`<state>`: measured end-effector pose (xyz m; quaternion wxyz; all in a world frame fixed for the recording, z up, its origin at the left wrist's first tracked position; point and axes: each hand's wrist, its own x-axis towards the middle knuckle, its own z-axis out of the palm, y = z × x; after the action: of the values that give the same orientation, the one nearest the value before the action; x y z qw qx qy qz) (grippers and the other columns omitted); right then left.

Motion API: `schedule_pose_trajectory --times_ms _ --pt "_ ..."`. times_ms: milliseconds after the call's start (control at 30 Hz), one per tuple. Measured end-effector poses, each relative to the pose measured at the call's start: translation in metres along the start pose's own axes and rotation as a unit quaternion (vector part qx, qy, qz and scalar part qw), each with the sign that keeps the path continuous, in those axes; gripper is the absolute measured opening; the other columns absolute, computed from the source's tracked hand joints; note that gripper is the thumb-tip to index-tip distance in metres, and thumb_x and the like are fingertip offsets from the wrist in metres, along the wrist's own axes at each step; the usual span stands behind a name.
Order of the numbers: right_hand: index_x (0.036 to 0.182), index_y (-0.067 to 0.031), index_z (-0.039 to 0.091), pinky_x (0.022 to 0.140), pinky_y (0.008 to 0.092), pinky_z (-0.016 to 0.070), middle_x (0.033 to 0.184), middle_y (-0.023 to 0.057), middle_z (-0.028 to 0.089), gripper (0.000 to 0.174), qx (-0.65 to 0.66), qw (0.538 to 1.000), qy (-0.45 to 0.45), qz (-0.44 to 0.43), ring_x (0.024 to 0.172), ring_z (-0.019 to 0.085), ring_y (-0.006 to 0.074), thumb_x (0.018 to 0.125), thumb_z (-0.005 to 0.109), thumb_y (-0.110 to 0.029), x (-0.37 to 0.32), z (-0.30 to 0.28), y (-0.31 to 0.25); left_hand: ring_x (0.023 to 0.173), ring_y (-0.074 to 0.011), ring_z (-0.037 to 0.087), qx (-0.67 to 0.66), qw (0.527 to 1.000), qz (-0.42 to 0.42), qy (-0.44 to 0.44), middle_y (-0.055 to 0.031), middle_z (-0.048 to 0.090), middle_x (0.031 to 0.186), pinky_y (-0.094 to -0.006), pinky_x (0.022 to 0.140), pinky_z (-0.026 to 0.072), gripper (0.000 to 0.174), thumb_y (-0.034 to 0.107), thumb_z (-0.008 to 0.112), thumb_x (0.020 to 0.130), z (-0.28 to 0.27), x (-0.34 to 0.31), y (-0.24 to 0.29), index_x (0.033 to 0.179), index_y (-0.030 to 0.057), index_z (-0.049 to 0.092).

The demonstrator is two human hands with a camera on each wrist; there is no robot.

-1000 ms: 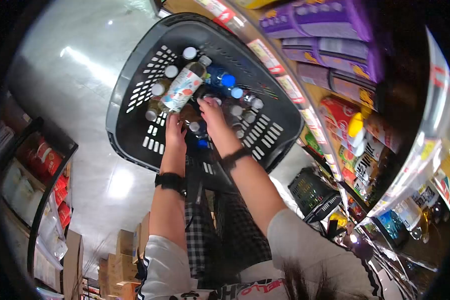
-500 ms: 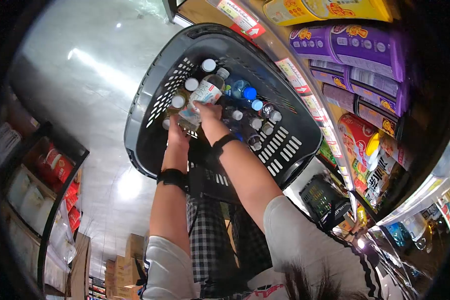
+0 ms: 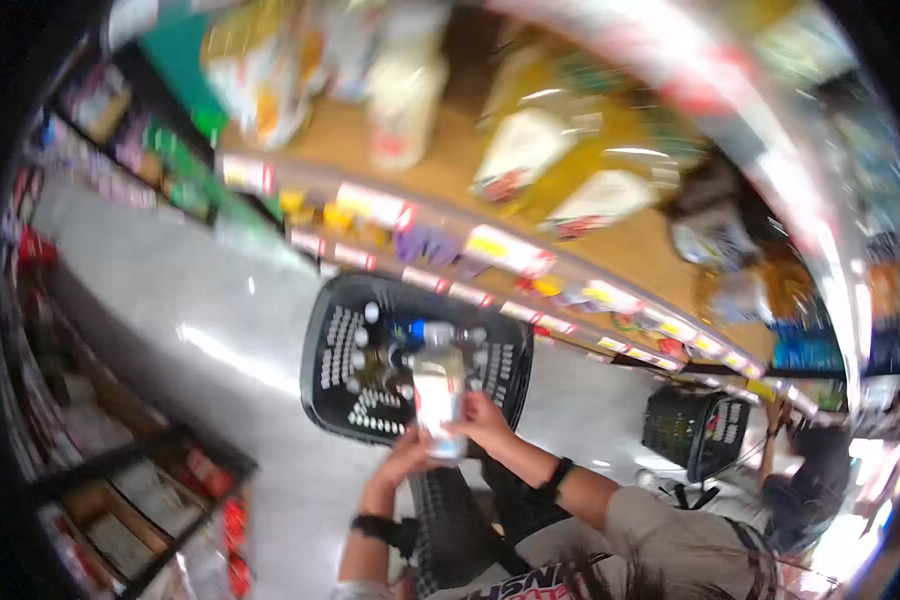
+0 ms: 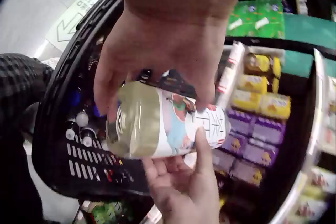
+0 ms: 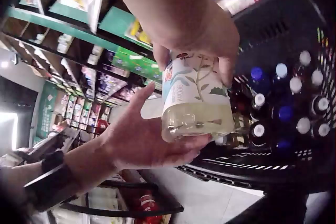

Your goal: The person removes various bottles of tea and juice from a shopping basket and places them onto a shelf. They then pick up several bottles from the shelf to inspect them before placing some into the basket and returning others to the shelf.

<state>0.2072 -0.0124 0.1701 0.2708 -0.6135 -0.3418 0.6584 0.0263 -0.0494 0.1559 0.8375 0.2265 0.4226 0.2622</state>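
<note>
Both hands hold a large clear drink bottle [image 3: 437,385] of pale yellow liquid, with a white label that carries pictures of fruit and leaves. My left hand [image 3: 407,455] cups the bottle's base, its fingers under the bottom in the right wrist view. With my right hand [image 3: 482,420] I grip the bottle round its labelled side; in the left wrist view its thumb [image 4: 202,142] lies along the label. Behind the bottle is the black shopping basket [image 5: 231,171], in which several capped bottles [image 5: 258,100] stand.
Store shelves [image 3: 350,170] with price tags and blurred bottles run along the far side and the right. Another black basket [image 3: 695,430] stands on the floor at right, near another person [image 3: 805,490]. Grey floor [image 3: 170,300] shows to the left, with a low rack [image 3: 150,470] beside it.
The bottle has come up out of the basket, nearer to my body, in both hands. My head view has lifted and turned, so the basket looks smaller and higher shelves show.
</note>
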Motion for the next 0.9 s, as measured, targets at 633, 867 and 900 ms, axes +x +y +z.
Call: schedule_pose_trajectory --times_ms 633,867,900 --pt "0.13 -0.0042 0.026 0.096 0.036 0.0323 0.123 0.0141 0.04 0.086 0.009 0.942 0.007 -0.336 0.115 0.039 0.023 0.062 0.075 -0.022 -0.357 -0.273 -0.117 0.099 -0.0124 0.049 0.358 0.902 0.194 -0.144 -0.0039 0.05 0.11 -0.0278 0.083 0.0415 0.071 0.007 0.075 0.06 0.428 -0.092 0.057 0.119 0.0034 0.036" --pt "0.131 -0.0057 0.021 0.085 0.0353 0.0432 0.122 0.0111 0.041 0.09 0.06 0.927 0.021 -0.369 0.114 0.04 0.0204 0.062 0.077 -0.015 -0.422 -0.297 -0.138 0.102 -0.0147 0.048 0.412 0.875 0.214 -0.139 -0.0073 0.05 0.111 -0.029 0.087 0.0392 0.077 0.009 0.078 0.053 0.46 -0.113 0.056 0.119 0.0023 0.039" --pt "0.131 -0.0058 0.021 0.085 0.0347 0.0434 0.122 0.0105 0.041 0.09 0.038 0.929 0.017 -0.367 0.114 0.041 0.0201 0.062 0.077 -0.015 -0.423 -0.297 -0.137 0.101 -0.0159 0.049 0.407 0.875 0.223 -0.139 -0.0085 0.051 0.111 -0.0294 0.087 0.0388 0.078 0.01 0.079 0.052 0.462 -0.118 0.056 0.119 0.0021 0.039"
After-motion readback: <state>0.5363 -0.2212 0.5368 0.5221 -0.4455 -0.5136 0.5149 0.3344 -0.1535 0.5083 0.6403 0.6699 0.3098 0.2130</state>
